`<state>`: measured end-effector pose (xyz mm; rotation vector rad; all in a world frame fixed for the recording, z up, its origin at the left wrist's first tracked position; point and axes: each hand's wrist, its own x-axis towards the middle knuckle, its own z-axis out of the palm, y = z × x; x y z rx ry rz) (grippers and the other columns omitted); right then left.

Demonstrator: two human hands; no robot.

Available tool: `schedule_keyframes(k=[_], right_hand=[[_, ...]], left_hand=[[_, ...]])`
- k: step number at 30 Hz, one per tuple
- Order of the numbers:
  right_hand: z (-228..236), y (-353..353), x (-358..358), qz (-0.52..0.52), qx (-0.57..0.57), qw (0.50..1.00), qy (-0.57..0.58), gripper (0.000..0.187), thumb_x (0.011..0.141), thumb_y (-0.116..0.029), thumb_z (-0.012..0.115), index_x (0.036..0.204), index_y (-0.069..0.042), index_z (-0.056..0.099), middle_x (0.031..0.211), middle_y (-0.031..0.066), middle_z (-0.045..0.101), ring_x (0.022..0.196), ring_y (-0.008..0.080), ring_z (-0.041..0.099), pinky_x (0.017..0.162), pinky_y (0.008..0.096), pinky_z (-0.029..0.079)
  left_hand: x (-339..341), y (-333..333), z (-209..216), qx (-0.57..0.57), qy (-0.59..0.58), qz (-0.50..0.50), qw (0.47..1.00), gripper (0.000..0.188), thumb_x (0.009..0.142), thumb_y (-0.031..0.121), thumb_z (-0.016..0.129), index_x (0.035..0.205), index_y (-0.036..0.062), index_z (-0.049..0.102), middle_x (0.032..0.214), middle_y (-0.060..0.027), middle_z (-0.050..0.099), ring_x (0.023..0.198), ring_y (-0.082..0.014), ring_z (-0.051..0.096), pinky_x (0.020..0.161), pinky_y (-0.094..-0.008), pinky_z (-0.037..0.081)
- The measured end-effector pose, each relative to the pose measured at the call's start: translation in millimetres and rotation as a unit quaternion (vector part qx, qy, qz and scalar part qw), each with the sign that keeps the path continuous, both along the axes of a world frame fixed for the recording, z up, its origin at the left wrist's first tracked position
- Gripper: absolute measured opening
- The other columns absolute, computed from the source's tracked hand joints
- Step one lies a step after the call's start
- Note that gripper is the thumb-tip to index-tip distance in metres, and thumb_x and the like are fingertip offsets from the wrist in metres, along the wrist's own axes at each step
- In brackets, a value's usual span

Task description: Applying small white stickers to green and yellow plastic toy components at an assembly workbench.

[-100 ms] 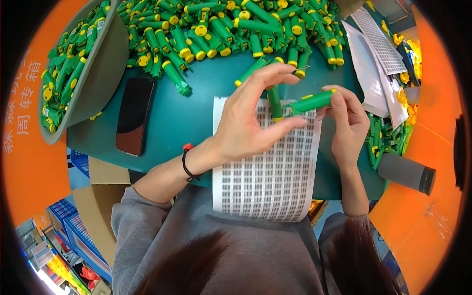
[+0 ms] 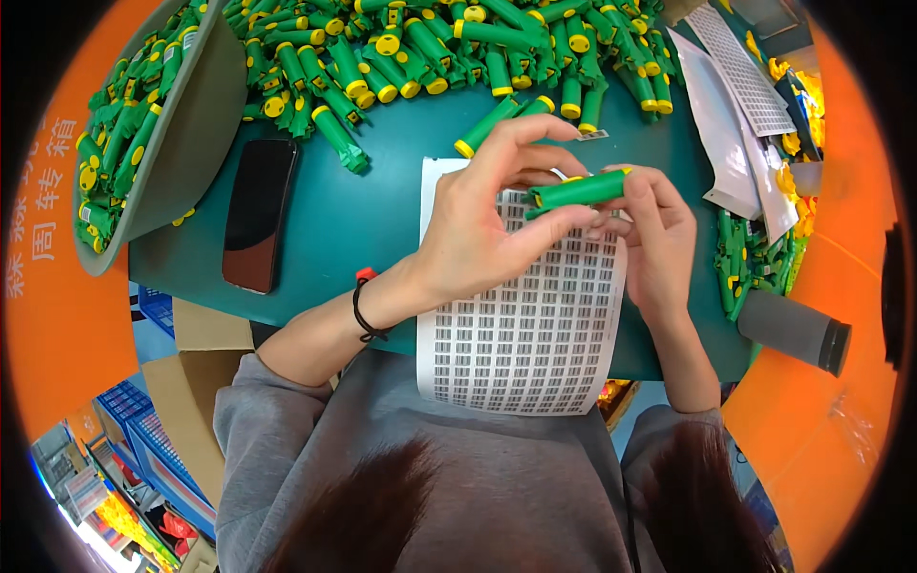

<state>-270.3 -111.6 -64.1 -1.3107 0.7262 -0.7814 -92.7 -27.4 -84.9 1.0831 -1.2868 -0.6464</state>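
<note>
Your left hand (image 2: 487,229) is closed on a green tube (image 2: 576,189): thumb beneath, fingers curled over the top, pinching its left end. Your right hand (image 2: 657,234) grips the same tube at its right end, fingertips pressed to the smooth green plastic beside a yellow cap. The tube is a slim cylinder, held almost level, tilted slightly upward to the right, above the upper part of a label sheet (image 2: 530,325).

That sheet is white paper, glossy, printed with a dense grid of small dark rectangular stickers. It lies flat on the teal tabletop (image 2: 382,220) and its lower edge overhangs the near rim toward your grey sweatshirt.

A black elastic band with a red bead (image 2: 363,304) circles your left wrist.

A dark phone (image 2: 259,215), flat and glassy, lies on the table to your left. Beyond it, a grey bowl (image 2: 196,134) holds more green tubes along its rim. A loose pile of green tubes with yellow caps (image 2: 439,48) covers the far side of the table. Further label sheets (image 2: 740,86) are stacked at the right. A grey cylinder with a black end (image 2: 793,329) rests at the right table edge, with a few more green tubes just beside it.
</note>
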Motion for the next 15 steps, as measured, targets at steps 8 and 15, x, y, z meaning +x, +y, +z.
schedule_keyframes(k=[8, 15], right_hand=[[-17.1, -0.9, -8.8, 0.073, -0.088, 0.992, -0.05, 0.037, 0.092, 0.004, 0.064, 0.128, 0.005, 0.056, 0.128, 0.0145, 0.057, 0.11, 0.0197, 0.063, 0.09, 0.033, 0.056], [-18.3, 2.7, -9.0, 0.065, -0.118, 0.991, -0.009, 0.035, 0.087, 0.009, 0.066, 0.122, 0.008, 0.061, 0.125, 0.0165, 0.06, 0.106, 0.0211, 0.065, 0.089, 0.0321, 0.058]], left_hand=[[13.3, 5.2, 13.5, 0.116, 0.108, -0.021, 0.987, 0.046, 0.086, 0.001, 0.075, 0.125, 0.0018, 0.051, 0.111, -0.0126, 0.07, 0.104, -0.0169, 0.066, 0.091, -0.0305, 0.053], [23.1, 4.1, 21.3, 0.042, -0.024, -0.02, 0.999, 0.01, 0.087, 0.005, 0.073, 0.096, 0.0015, 0.07, 0.107, -0.0098, 0.069, 0.106, -0.0161, 0.063, 0.095, -0.0319, 0.047]])
